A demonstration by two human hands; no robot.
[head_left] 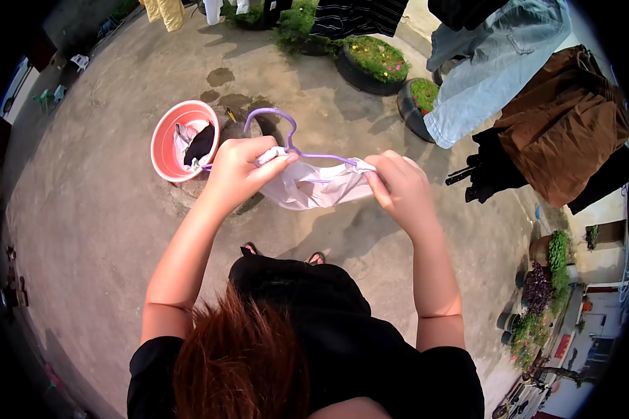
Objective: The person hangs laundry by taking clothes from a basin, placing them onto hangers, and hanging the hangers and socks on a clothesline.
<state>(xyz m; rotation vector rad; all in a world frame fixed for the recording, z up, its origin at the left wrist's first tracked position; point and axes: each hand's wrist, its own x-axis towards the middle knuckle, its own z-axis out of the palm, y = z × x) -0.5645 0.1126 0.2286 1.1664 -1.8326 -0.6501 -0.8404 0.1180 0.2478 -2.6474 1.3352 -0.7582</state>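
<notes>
A light pinkish-white garment (314,187) is stretched between my two hands, with a purple hanger (293,133) running along and partly inside it. My left hand (248,171) pinches the garment's left part at the hanger, fingers closed. On the other side my right hand (398,183) grips the garment near the hanger's right end. The hanger's hook curves up above the cloth, pointing left. Beyond my left hand, a pink basin (159,143) holds a black cloth (200,145) and a whitish cloth (181,140).
Jeans (493,66), brown trousers (562,126) and dark clothes hang at the upper right. Yellow cloth (164,12) hangs at the top left. Planters (370,66) with flowers stand behind. Potted plants (538,286) line the right side of the concrete ground (105,230).
</notes>
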